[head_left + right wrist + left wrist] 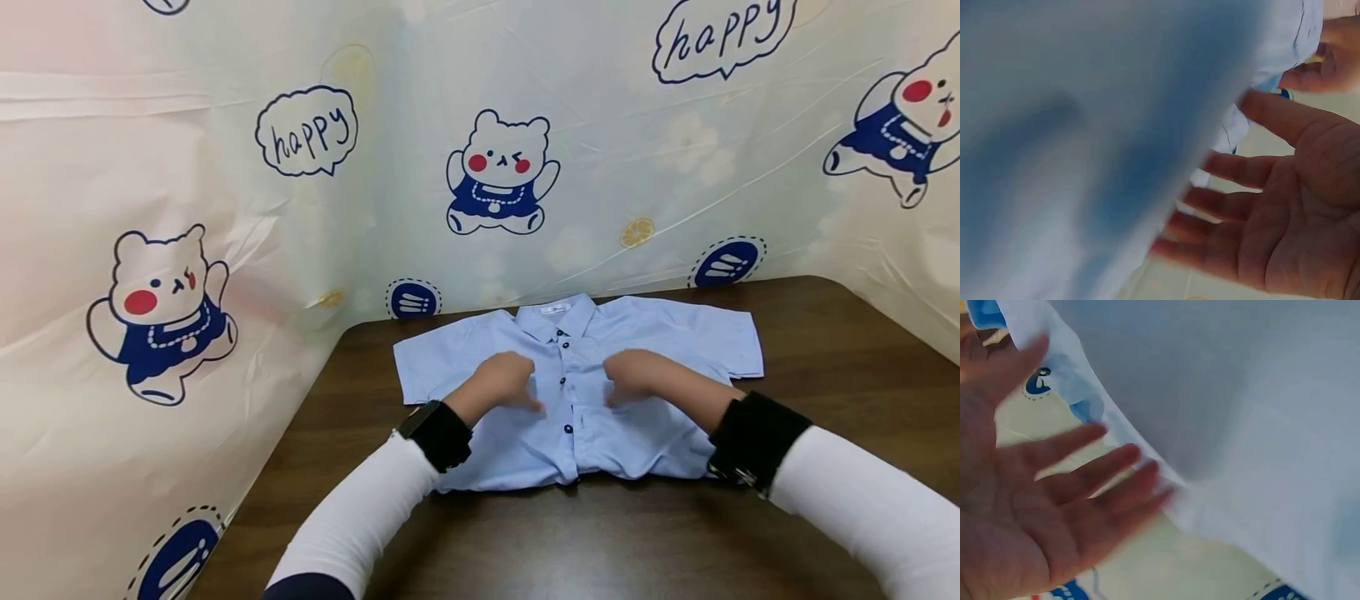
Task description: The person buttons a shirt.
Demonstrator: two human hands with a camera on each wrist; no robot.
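Observation:
A light blue short-sleeved shirt (480, 442) lies front up on the table, collar at the far side, dark buttons down its middle. Over its left front is my left hand (506, 379), thumb and fingers spread apart. My right hand (633, 375) hovers over the other front panel, slightly blurred in the head view. In the left wrist view the left hand's fingertips (1132, 450) are right at the edge of the pale cloth, nothing gripped. Seen from the right wrist, the right hand's fingers (1235, 169) extend loosely toward the shirt's surface.
The dark brown wooden table (570, 542) extends in front of the shirt and to both sides. A pale curtain (360, 208) printed with cartoon bears and the word "happy" hangs behind it and along the left. Black bands (438, 435) are on both wrists, over white sleeves.

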